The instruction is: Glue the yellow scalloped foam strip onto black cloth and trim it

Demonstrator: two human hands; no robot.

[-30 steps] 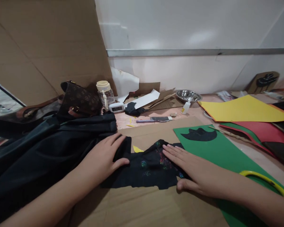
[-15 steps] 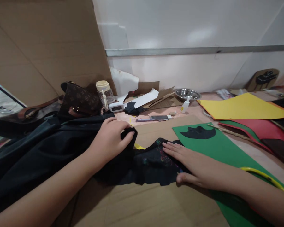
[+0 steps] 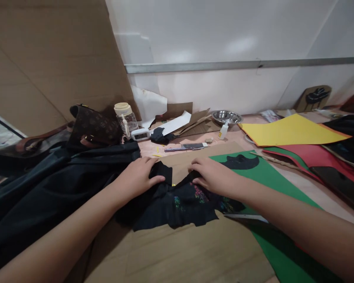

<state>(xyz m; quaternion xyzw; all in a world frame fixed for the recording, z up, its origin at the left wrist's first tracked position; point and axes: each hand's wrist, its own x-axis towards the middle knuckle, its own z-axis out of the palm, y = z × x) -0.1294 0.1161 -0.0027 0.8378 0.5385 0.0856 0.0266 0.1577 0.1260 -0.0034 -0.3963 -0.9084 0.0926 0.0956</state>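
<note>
Working over a brown cardboard sheet [image 3: 177, 251] on a pink worktop [image 3: 309, 186]. Having a black cloth [image 3: 177, 214], dotted with pink and green, lying wrinkled across the cardboard, short of its far edge. Laying the left hand [image 3: 140, 173] on the cloth's left part, holding thumb and fingers apart with dark fabric showing between them. Pinching a raised fold at the cloth's far edge with the right hand [image 3: 214, 173], curling the fingers over it and setting the thumb on the near side. Having a black garment [image 3: 56, 188] heaped just beside the left hand, toward the worktop's left end. Holding the right forearm [image 3: 277, 206] above a green sheet [image 3: 283, 184], with a black cut-out [image 3: 244, 162] lying near that sheet's far edge. Facing, toward the worktop's far edge, a brown patterned bag [image 3: 94, 125], a clear jar [image 3: 129, 121] with a cream lid, a white device [image 3: 141, 135], a small white bottle [image 3: 223, 131] and a steel bowl [image 3: 226, 117] just behind it. Having a yellow sheet [image 3: 295, 131] and a red sheet [image 3: 324, 157] lying toward the worktop's right end.
</note>
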